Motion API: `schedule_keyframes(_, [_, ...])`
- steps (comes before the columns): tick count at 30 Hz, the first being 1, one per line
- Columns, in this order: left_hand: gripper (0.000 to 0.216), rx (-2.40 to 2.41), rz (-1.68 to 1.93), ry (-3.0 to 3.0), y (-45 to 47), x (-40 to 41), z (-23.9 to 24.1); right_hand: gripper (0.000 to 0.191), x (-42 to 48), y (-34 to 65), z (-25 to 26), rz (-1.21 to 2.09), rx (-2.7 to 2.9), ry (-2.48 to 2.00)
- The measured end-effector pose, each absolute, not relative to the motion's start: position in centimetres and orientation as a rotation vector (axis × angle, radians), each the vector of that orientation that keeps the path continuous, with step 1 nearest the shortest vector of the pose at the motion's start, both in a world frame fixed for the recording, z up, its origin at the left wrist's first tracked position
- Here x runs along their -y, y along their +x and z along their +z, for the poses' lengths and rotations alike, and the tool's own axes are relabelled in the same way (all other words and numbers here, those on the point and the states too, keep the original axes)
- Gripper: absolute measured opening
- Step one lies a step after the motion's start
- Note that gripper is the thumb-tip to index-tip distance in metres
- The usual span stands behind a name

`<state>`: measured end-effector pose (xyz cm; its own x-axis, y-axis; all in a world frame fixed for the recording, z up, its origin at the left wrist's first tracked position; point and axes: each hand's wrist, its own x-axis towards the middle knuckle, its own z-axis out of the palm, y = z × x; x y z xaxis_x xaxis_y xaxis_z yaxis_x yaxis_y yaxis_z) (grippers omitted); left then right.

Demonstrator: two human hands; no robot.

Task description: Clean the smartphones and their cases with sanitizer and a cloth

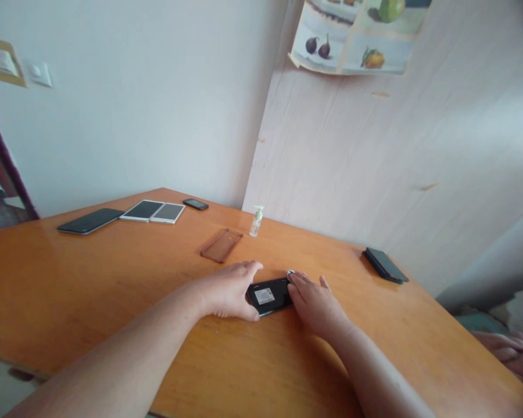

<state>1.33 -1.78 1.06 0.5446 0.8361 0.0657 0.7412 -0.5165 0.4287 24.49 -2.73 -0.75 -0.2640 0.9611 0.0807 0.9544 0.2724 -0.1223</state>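
A black smartphone [277, 297] lies back up on the wooden table, with a white label [264, 296] on its left part. My left hand [233, 293] grips its left end, thumb at the near edge and fingers at the far edge. At the other end, my right hand [311, 302] presses down with its fingers together. A small white wad [290, 273], like a wipe or cloth, peeks out under those fingertips; most of it is hidden. Beyond my hands lie a clear brownish phone case [222, 245] and a small pump bottle [256, 222], which stands upright.
On the table [192, 360], at the back left, lie a large dark tablet-like device [90, 221], two white-framed devices [142, 210] side by side and a small dark phone [196, 204]. A dark phone in a case [386, 265] lies at the right edge. Walls stand behind.
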Motion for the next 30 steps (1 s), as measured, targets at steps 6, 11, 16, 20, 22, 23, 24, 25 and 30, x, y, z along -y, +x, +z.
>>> schedule_keyframes(6, [0.087, -1.268, 0.408, 2.438, 1.3, 1.7, 0.8, 0.046, 6.8, 21.1, 1.1, 0.315, 2.663, -1.312])
schedule_keyframes(11, [0.081, -1.267, 0.413, 2.443, 1.3, 1.8, 1.0, 0.047, 6.0, 22.5, 0.9, 0.245, 2.625, -1.524])
schedule_keyframes(16, [0.084, -1.281, 0.382, 2.445, 1.3, 1.9, 1.2, 0.048, 4.3, 25.5, 0.1, 0.065, 2.467, -1.855])
schedule_keyframes(20, [0.079, -1.290, 0.392, 2.441, 1.4, 1.9, 1.3, 0.041, 7.0, 23.2, 1.7, 0.170, 2.640, -1.501])
schedule_keyframes(22, [0.076, -1.282, 0.395, 2.453, 1.4, 1.9, 1.2, 0.040, 8.5, 21.9, 2.6, 0.254, 2.740, -1.319])
schedule_keyframes(23, [0.074, -1.276, 0.396, 2.459, 1.4, 1.9, 1.2, 0.041, 9.0, 21.6, 2.9, 0.273, 2.767, -1.274])
schedule_keyframes(24, [0.072, -1.269, 0.396, 2.462, 1.4, 1.9, 1.2, 0.041, 9.2, 21.6, 3.1, 0.271, 2.778, -1.264])
schedule_keyframes(25, [0.070, -1.262, 0.394, 2.463, 1.3, 1.9, 1.2, 0.041, 9.1, 21.9, 3.1, 0.249, 2.772, -1.291])
schedule_keyframes(30, [0.055, -1.255, 0.363, 2.463, 1.2, 1.7, 1.3, 0.042, 6.8, 25.5, 2.3, 0.030, 2.596, -1.707])
